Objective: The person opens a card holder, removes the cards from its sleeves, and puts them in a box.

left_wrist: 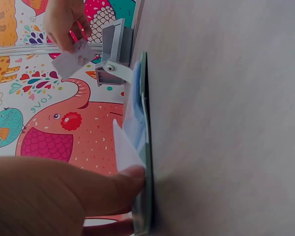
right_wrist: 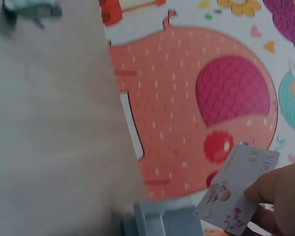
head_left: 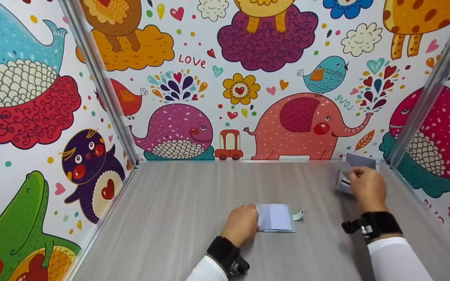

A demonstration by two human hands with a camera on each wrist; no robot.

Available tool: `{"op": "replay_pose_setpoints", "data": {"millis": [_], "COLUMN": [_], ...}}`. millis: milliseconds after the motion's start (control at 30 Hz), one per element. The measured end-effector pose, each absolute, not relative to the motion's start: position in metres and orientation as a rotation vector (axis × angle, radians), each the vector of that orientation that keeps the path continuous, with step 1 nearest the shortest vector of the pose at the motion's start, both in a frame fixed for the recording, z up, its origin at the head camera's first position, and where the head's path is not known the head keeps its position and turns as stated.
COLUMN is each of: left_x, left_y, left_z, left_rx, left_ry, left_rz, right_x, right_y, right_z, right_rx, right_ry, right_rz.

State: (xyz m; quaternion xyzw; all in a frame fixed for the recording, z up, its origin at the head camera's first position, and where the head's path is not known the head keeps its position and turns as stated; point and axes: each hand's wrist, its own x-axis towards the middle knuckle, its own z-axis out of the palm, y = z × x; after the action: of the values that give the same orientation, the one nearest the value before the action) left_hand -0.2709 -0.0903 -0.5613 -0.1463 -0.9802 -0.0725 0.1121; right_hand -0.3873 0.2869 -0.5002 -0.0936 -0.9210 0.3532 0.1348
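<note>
On the table lies an open card holder with a pale green cover, soft sleeves inside and a snap strap sticking out to the right. My left hand grips its left edge; in the left wrist view the thumb presses on the sleeves near one loose leaf. At the back right, my right hand pinches a white card printed with "VIP", a chip and pink flowers. The card is held in the air, by a small grey box that the hand partly covers in the head view.
The grey box stands in the back right corner of the wood-look table, close to the walls. Walls with cartoon animals rise at the back and both sides, with metal posts at the corners.
</note>
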Motion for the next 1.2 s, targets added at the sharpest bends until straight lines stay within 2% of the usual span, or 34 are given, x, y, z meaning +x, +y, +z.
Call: {"op": "replay_pose_setpoints", "data": {"millis": [300, 867, 1200], "left_x": [-0.270, -0.273, -0.273], "left_y": [-0.089, -0.088, -0.088], "left_z": [-0.559, -0.563, -0.563], "left_rx": [-0.430, -0.384, -0.384], "left_ry": [-2.893, -2.901, -2.902], "left_rz": [-0.214, -0.235, -0.222], "right_x": [-0.396, -0.412, -0.410], "right_y": [0.321, 0.319, 0.319], "right_z": [-0.523, -0.535, -0.533], "right_rx": [-0.273, -0.130, -0.040], "right_ry": [-2.650, -2.976, -3.061], "right_rz": [0.828, 0.483, 0.461]}}
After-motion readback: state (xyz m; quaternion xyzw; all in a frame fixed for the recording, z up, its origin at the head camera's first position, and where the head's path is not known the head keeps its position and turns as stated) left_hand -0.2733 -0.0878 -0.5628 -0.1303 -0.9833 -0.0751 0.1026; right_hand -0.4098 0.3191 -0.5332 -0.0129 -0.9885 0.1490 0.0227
